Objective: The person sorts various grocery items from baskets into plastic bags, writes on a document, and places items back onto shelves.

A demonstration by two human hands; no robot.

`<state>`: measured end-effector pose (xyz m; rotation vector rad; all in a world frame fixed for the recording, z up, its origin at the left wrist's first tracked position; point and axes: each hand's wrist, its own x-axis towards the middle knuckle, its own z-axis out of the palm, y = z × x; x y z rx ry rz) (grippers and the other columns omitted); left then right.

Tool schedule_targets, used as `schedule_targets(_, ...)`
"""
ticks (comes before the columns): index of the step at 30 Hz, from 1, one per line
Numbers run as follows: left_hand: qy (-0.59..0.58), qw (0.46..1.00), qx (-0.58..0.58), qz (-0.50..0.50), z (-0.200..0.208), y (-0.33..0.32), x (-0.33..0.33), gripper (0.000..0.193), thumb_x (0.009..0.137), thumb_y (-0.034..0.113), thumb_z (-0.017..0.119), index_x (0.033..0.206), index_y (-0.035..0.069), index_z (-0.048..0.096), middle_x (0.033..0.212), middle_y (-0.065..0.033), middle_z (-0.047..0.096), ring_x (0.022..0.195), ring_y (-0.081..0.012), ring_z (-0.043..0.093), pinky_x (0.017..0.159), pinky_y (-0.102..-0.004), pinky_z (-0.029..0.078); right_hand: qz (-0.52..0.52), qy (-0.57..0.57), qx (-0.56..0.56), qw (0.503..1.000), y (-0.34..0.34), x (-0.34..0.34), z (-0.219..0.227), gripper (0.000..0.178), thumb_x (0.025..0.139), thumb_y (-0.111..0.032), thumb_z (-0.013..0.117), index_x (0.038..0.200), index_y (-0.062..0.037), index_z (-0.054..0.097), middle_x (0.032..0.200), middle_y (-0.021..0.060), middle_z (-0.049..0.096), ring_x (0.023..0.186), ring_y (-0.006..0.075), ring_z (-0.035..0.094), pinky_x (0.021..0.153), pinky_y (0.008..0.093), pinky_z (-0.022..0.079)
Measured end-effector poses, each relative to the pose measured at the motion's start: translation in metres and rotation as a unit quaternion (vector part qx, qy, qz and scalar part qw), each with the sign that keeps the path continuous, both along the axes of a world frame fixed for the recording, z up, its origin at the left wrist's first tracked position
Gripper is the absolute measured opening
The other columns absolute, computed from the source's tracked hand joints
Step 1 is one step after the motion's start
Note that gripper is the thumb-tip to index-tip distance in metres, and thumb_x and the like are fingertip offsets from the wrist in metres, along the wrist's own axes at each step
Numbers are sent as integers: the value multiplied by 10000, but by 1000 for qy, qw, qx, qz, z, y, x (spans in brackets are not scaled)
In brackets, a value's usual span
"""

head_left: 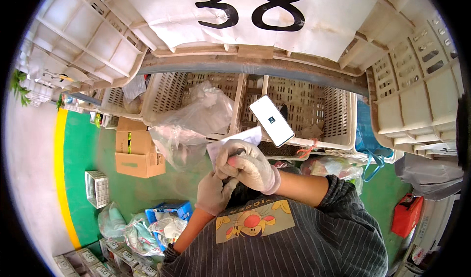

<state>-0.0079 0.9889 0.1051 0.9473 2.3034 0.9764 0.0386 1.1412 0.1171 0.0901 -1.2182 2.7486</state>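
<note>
Both my hands wear pale work gloves and meet in front of my chest. My right hand (251, 168) is closed, its fingers curled in a pinch, and a bit of pink shows at the fingertips. A small dark thing shows at its fingers, too small to name. Just below and left, my left hand (212, 194) is closed against the right one; what it holds, if anything, is hidden. A sheet of white paper (251, 135) shows behind my hands; I cannot tell whether they hold it. Beyond it, a phone (272, 122) with a lit white screen is tilted before the crates.
Ahead stand dirty white plastic crates (346, 122), one with a clear plastic bag (208, 107) spilling over its edge. More crates (417, 75) hang above a grey rail (294, 70). Left on the green floor are a cardboard box (132, 149) and a blue crate (184, 209); right, a red box (407, 214).
</note>
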Motion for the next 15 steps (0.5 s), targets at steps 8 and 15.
schedule_targets(8, 29, 993, 39, -107, 3, -30, 2, 396, 860, 448, 563, 970, 72, 619, 829, -189, 625, 735, -403, 606, 611, -452, 475, 88, -10, -119, 989, -7, -4, 14, 385, 929, -292, 498, 648, -34, 455, 526, 23, 377, 436, 131, 355, 435, 279, 323)
schedule_targets(15, -71, 986, 31, -147, 12, -29, 1, 475, 909, 464, 489, 970, 3, 588, 799, -234, 589, 765, -451, 571, 643, -453, 457, 166, 93, -267, 945, 2, -4, 5, 439, 949, -335, 470, 596, -75, 436, 463, -42, 293, 385, 121, 282, 388, 283, 255)
